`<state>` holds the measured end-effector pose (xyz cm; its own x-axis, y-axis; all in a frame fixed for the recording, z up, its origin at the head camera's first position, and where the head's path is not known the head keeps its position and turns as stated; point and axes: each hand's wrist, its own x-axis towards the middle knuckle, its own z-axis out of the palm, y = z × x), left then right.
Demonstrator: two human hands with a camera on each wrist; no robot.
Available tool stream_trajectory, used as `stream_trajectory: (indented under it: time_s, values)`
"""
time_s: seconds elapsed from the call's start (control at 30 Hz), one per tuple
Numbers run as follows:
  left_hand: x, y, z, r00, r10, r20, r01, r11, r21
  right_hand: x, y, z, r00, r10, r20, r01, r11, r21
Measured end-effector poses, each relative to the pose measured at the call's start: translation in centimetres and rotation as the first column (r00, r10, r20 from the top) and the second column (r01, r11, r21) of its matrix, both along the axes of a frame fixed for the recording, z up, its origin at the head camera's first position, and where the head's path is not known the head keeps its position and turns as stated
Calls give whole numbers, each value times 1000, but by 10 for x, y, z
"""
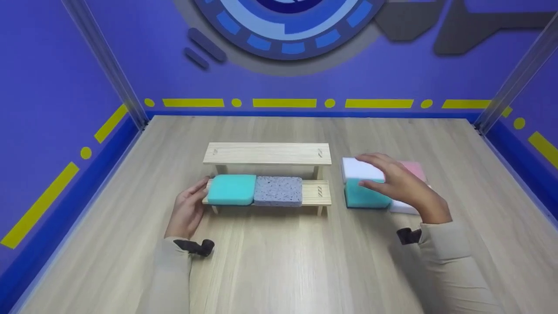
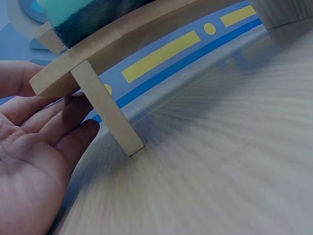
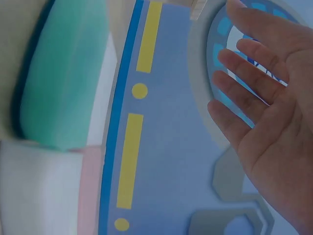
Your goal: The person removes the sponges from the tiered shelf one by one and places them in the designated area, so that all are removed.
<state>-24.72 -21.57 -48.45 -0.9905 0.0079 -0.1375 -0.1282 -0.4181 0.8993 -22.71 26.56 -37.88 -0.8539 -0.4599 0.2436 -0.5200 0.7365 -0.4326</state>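
My left hand [image 1: 185, 216] grips the left end of the lower board of a two-tier wooden rack [image 1: 317, 192]. In the left wrist view the thumb lies at the board's end, with the fingers beneath it beside the leg [image 2: 108, 110]. On that board, a teal sponge [image 1: 232, 189] with a dark underside sits against a grey speckled sponge [image 1: 278, 191]. At right, my right hand [image 1: 399, 183] hovers over stacked sponges, a white one [image 1: 359, 169] and a teal one [image 1: 368, 197]. Its fingers are extended and empty in the right wrist view.
A pink sponge [image 1: 414, 169] and a white block [image 1: 405, 207] lie beside the stack, partly covered by the right hand and forearm. The rack's upper board [image 1: 267, 153] stands behind the lower one. Blue printed walls [image 1: 283, 87] border the wooden table [image 1: 261, 261].
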Motion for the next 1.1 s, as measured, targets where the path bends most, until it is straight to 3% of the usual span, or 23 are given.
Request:
stream_trajectory:
  time_s: [0.23, 0.53, 0.7, 0.9, 1.1]
  values:
    - [0, -2, 0, 1000, -15, 2, 15, 999, -39, -1, -24, 4, 998, 56, 4, -56, 998, -36]
    - [1, -1, 0, 1000, -13, 1, 13, 1000, -21, -3, -55, 7, 991, 127, 31, -127, 992, -15]
    - [0, -1, 0, 1000, -10, -10, 10, 1000, -4, -5, -72, 3, 982, 185, 38, -184, 983, -28]
    - [0, -1, 0, 1000, -12, -14, 12, 1000, 2, -6, -92, -2, 971, 213, 109, -210, 977, -43]
    - [1, 0, 0, 1000, -16, -17, 15, 999, -35, -9, -113, -7, 954, 263, 145, -261, 965, -31]
